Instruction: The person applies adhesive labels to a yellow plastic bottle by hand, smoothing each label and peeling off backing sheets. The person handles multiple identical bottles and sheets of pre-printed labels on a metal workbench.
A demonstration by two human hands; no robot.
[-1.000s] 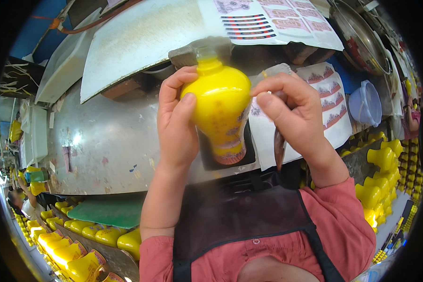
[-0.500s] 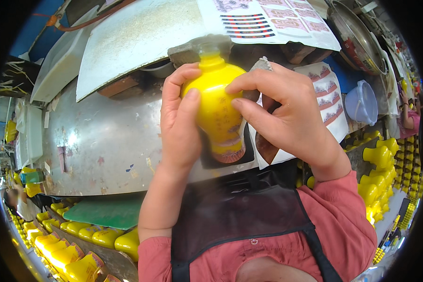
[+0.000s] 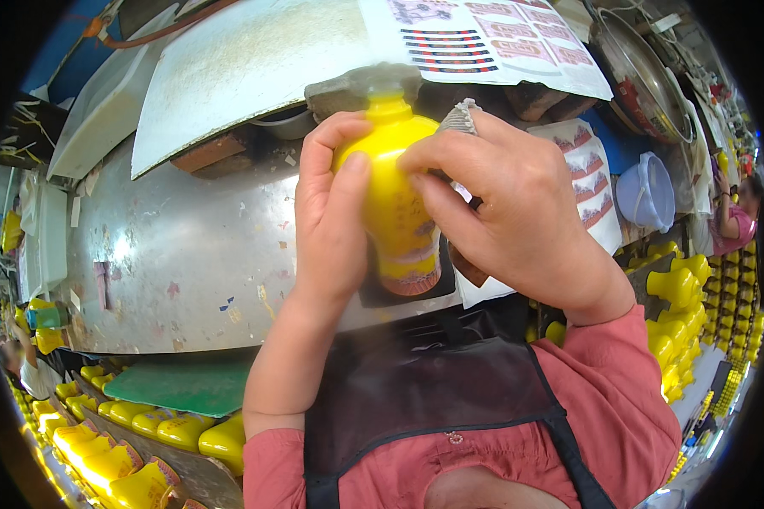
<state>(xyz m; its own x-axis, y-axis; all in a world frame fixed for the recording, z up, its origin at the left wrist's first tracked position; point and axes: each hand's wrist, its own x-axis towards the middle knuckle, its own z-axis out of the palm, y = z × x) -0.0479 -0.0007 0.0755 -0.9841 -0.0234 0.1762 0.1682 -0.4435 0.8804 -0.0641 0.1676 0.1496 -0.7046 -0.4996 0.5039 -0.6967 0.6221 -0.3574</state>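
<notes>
A glossy yellow vase [image 3: 392,191] with a narrow neck stands in front of me. Printed markings and a patterned band circle its lower part. My left hand [image 3: 331,199] wraps its left side, thumb on the front and fingers around the shoulder. At the right shoulder, my right hand [image 3: 522,191] has thumb and forefinger closed together against the vase; what they pinch, if anything, is hidden. A grey ridged piece [image 3: 459,117] shows by that hand's other fingers. Beneath the palm is a brown pointed thing [image 3: 469,266], partly covered. Under the vase's base lies a dark pad [image 3: 372,293].
Printed decal sheets [image 3: 492,42] lie at the back, with another sheet [image 3: 587,174] at right. Beside it stands a pale blue bucket [image 3: 645,193]. A white board [image 3: 238,72] covers the back left of the metal table [image 3: 174,280]. Yellow vases [image 3: 679,314] crowd both sides.
My right hand has turned, bringing its thumb and forefinger together at the vase's shoulder. The grey ridged piece has shifted left and down with it. My left hand keeps its hold.
</notes>
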